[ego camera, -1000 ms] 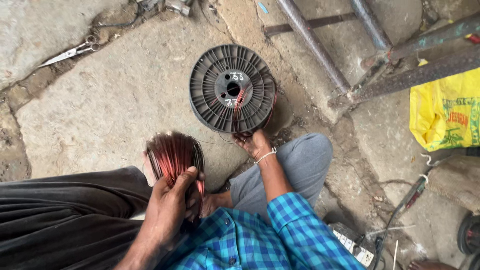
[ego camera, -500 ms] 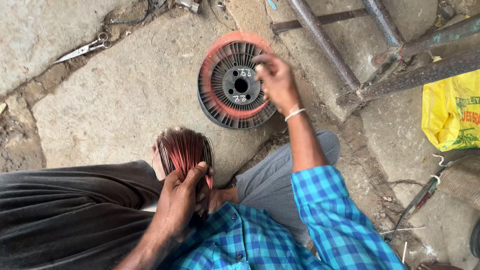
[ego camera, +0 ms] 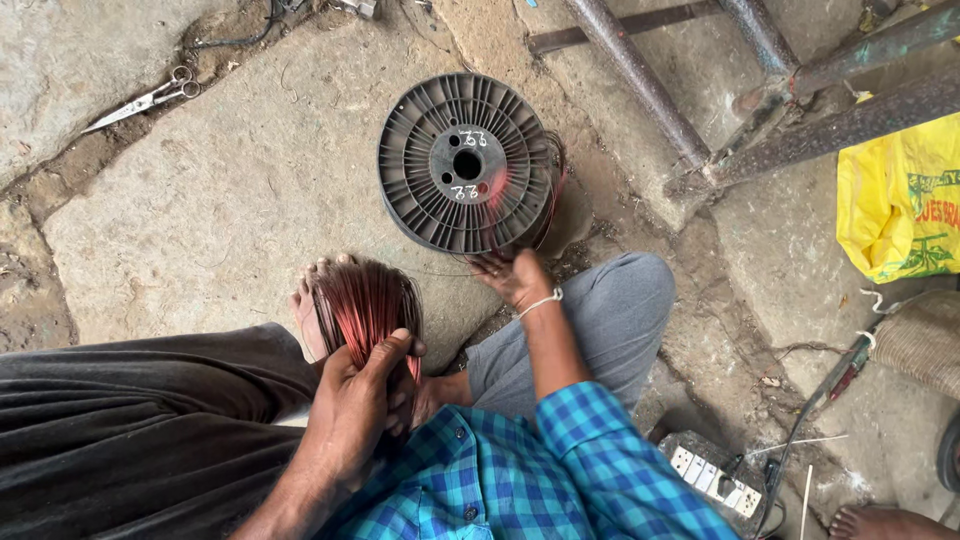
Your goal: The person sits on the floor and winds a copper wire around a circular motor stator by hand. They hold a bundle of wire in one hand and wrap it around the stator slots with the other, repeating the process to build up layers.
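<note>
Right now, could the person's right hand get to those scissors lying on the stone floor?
Probably not without leaning: the right hand rests at the spool, and the scissors lie far off on the other side, beyond the wire coil.

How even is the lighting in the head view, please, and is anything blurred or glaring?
Head view: soft, even daylight, faint shadows; the dark grey ribbed plastic wire spool is sharp, the bundle of reddish copper wire shows mild sheen, no glare; edges slightly wide-angle.

Street-side repair workshop, stone floor (ego camera: 200, 200), scissors (ego camera: 140, 100), wire spool (ego camera: 465, 165)
</note>
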